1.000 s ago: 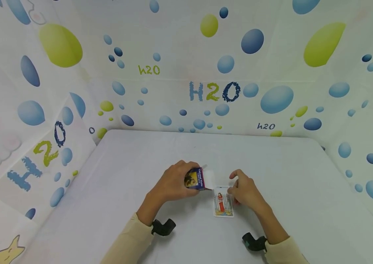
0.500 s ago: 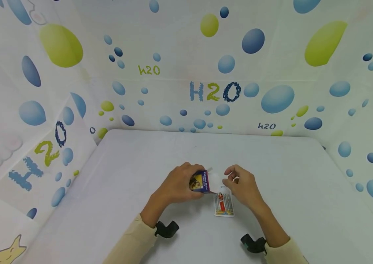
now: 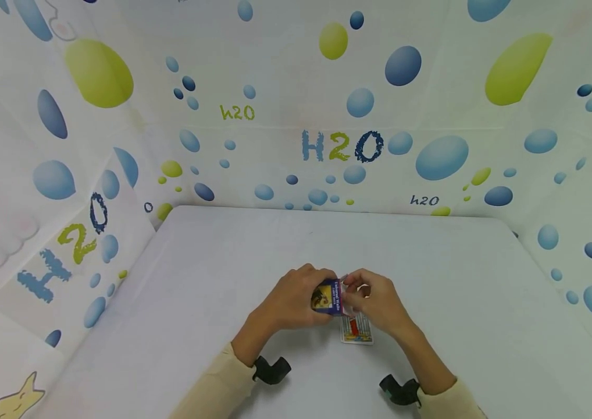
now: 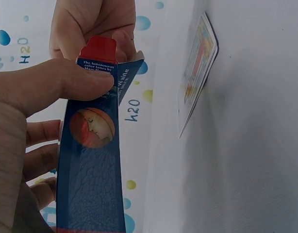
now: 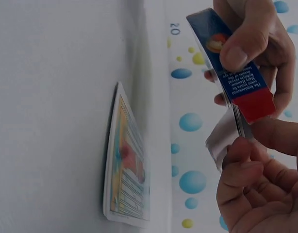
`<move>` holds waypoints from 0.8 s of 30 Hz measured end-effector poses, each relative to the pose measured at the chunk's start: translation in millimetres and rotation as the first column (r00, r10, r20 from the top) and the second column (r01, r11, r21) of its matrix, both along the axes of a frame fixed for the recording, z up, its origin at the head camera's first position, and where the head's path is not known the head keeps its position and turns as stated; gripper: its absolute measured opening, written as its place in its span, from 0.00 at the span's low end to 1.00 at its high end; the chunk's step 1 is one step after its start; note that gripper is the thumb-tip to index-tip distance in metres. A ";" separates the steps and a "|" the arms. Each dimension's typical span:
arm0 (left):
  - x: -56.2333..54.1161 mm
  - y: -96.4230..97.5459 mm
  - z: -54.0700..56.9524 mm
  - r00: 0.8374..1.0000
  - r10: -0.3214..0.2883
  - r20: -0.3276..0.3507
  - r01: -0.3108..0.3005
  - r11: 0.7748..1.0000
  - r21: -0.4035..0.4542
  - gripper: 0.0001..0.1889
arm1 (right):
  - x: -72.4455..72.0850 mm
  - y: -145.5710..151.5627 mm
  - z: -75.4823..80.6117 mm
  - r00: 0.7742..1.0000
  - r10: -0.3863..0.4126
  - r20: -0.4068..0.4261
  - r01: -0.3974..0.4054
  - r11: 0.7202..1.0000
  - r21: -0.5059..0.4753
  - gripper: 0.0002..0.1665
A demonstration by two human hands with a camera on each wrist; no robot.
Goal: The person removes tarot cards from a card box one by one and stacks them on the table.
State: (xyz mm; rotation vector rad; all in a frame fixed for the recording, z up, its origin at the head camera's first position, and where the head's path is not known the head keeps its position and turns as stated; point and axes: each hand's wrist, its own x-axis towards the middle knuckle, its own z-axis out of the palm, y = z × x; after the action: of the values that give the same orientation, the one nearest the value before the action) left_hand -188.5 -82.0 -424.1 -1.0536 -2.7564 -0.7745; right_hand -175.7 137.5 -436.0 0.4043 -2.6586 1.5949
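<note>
My left hand (image 3: 296, 299) grips a blue card box (image 3: 325, 297) lettered "Universal Waite", held above the table. In the left wrist view the thumb presses along the box's narrow side (image 4: 93, 174), which bears a round face picture. Its end is open, with a red side tab (image 5: 256, 104) and a larger flap (image 5: 221, 138) standing out. At this mouth my right hand (image 3: 377, 299) pinches a thin stack of card edges (image 5: 239, 122) between thumb and fingers. A stack of picture cards (image 3: 357, 330) lies face up on the table below, partly hidden by the hands.
A white cloth covers the table (image 3: 223, 244). Behind it and at both sides hang white sheets (image 3: 275, 75) printed with blue and green drops. Black wrist cameras sit on both wrists, the left camera (image 3: 272, 370) and the right camera (image 3: 399, 390).
The left hand has carried the box slightly right, over part of the card stack. My right hand has left the stack's side and moved left to the box's open end, fingers closing there.
</note>
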 end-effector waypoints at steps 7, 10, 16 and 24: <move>2.6 3.9 1.0 1.000 -0.008 -0.003 0.008 1.000 -0.022 0.35 | 1.8 -6.8 -7.6 0.999 -0.041 0.032 0.041 0.999 -0.012 0.14; 2.7 4.9 0.8 1.000 -0.009 -0.005 0.008 1.000 -0.025 0.35 | 2.3 -8.6 -9.0 0.998 -0.043 0.037 0.044 0.999 -0.029 0.15; 1.9 5.3 -0.4 1.000 -0.013 -0.018 0.013 1.000 -0.020 0.36 | 2.5 -8.3 -9.1 0.998 -0.026 0.054 0.030 0.997 -0.074 0.17; 1.3 1.4 0.8 1.000 0.004 -0.011 -0.004 1.000 -0.013 0.36 | 1.3 -6.0 -5.5 0.999 0.013 0.044 -0.010 0.998 -0.066 0.17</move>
State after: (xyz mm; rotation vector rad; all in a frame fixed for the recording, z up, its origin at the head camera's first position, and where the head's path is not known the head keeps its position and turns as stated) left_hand -187.2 -80.7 -423.4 -1.0506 -2.7576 -0.7498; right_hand -174.4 131.5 -441.5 0.3871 -2.6316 1.7092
